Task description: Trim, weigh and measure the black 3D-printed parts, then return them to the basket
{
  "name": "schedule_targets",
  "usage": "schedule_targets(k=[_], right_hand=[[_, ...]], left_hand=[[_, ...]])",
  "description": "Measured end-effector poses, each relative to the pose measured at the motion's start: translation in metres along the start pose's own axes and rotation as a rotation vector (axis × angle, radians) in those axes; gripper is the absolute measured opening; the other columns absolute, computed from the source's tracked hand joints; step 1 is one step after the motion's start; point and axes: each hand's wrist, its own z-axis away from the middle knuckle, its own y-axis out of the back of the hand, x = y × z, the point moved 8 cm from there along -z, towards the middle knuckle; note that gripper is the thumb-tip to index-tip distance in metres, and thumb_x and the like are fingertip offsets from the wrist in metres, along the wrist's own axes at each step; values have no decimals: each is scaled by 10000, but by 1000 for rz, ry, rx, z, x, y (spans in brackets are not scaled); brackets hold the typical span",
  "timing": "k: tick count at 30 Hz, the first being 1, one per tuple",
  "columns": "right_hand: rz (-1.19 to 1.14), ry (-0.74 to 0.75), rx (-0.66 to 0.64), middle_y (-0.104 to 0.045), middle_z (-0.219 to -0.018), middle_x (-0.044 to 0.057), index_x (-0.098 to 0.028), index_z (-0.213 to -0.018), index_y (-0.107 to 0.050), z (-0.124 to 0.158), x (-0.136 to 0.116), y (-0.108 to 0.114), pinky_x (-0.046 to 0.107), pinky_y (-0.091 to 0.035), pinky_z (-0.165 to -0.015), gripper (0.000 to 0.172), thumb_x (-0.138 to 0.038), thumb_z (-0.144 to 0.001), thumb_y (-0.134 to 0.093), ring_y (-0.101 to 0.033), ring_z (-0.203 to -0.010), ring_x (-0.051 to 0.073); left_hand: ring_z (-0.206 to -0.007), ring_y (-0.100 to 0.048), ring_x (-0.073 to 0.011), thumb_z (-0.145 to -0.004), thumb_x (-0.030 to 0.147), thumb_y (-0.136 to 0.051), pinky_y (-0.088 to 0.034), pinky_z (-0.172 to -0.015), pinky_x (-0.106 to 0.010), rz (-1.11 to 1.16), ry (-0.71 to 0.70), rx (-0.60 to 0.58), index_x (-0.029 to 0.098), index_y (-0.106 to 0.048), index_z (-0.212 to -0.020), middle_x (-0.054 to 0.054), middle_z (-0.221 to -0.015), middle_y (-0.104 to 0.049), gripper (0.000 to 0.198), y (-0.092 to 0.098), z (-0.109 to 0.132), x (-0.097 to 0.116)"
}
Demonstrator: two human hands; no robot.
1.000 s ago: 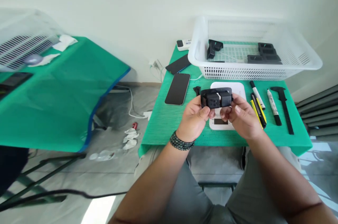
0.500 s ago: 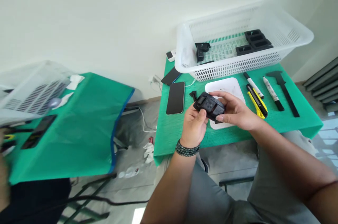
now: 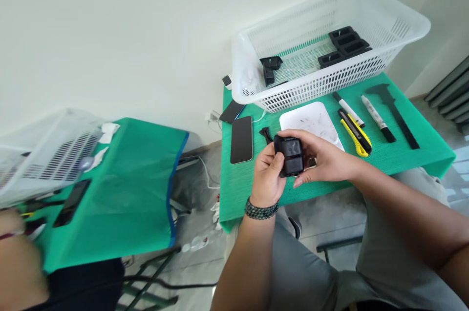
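A black moulded plastic housing [image 3: 292, 155], boxy with a recess across its face, is held up over the near edge of the green table. My left hand [image 3: 269, 169] grips its left side, thumb on the front and fingers curled behind. From the right, my right hand [image 3: 322, 157] closes around it, fingertips along the top edge and thumb by the lower right corner. Just behind lies a white tray [image 3: 311, 118] with dark specks, partly covered by my hands. Left of the housing is a small black plastic piece [image 3: 265, 134] on the cloth.
A white basket [image 3: 330, 76] with several black plastic parts stands at the back. A yellow utility knife [image 3: 354, 133], two markers and a black caliper [image 3: 397, 113] lie to the right, a phone [image 3: 242, 139] to the left. Another person's arm [image 3: 22, 262] is at the neighbouring green table.
The housing has been turned from a slant to nearly upright, its face towards me. My right thumb has slid off its face to the lower corner. The view has shifted slightly.
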Motion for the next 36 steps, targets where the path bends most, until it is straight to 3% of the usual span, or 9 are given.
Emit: schedule_targets(k=[5, 13, 17, 20, 25, 29, 32, 36], right_hand=[[88, 70, 60, -604, -1461, 122, -284, -1463, -589, 1, -4, 2, 447, -592, -1039, 836, -338, -718, -964, -630, -1290, 299], [67, 39, 33, -677, -1367, 106, -284, -1428, -644, 5, -10, -3, 352, -637, -858, 793, -330, -705, -967, -683, -1195, 278], [-14, 48, 45, -685, -1356, 85, -299, -1403, -659, 5, -9, -1, 356, -621, -902, 826, -294, -649, -996, -683, -1193, 263], [-97, 42, 44, -702, -1308, 63, -304, -1369, -677, 4, -8, 1, 370, -607, -919, 818, -309, -622, -1009, -695, -1128, 242], [-224, 27, 53, -713, -1226, 48, -305, -1302, -710, 3, -7, 7, 403, -584, -932, 754, -451, -618, -994, -680, -1112, 250], [-262, 26, 63, -704, -1203, 49, -299, -1259, -722, 3, -8, 9, 388, -568, -910, 702, -469, -630, -980, -668, -1102, 250], [-282, 12, 67, -694, -1180, 50, -282, -1236, -709, 4, -8, 10, 353, -561, -859, 679, -454, -636, -976, -667, -1073, 239], [-284, -26, 104, -672, -1138, 44, -254, -1196, -656, 5, -2, 13, 337, -552, -855, 682, -446, -627, -979, -661, -1017, 212]], left_hand=[[-764, -735, -192, -711, 630, -900, -621, -739, -318, -14, -21, 9, 191, -730, -943, -15, -770, -738, 524, 1, 1, 1], [-663, -679, -148, -725, 632, -889, -593, -675, -280, 20, -24, 7, 196, -724, -877, 11, -722, -705, 490, -2, 5, 5], [-615, -623, -117, -791, 654, -828, -516, -556, -223, 25, -10, 98, 201, -738, -898, 15, -729, -685, 474, 11, 5, 4], [-569, -576, -103, -832, 643, -795, -452, -494, -205, 7, -15, 85, 204, -744, -891, 19, -706, -660, 446, 12, 5, 6], [-781, -672, -128, -791, 507, -887, -565, -702, -231, -60, -209, 24, 285, -788, -1050, -2, -905, -722, 355, 2, 8, 22], [-850, -675, -161, -796, 490, -891, -581, -771, -273, -221, -365, -75, 354, -724, -1283, -20, -946, -703, 532, -6, 15, 28], [-977, -686, -185, -780, 464, -909, -590, -852, -307, -321, -445, -150, 384, -662, -1384, -49, -1165, -693, 658, -10, 18, 28], [-1247, -637, -291, -716, 460, -947, -604, -927, -382, -529, -635, -94, 370, -604, -1431, -95, -1433, -586, 798, -13, 23, 32]])
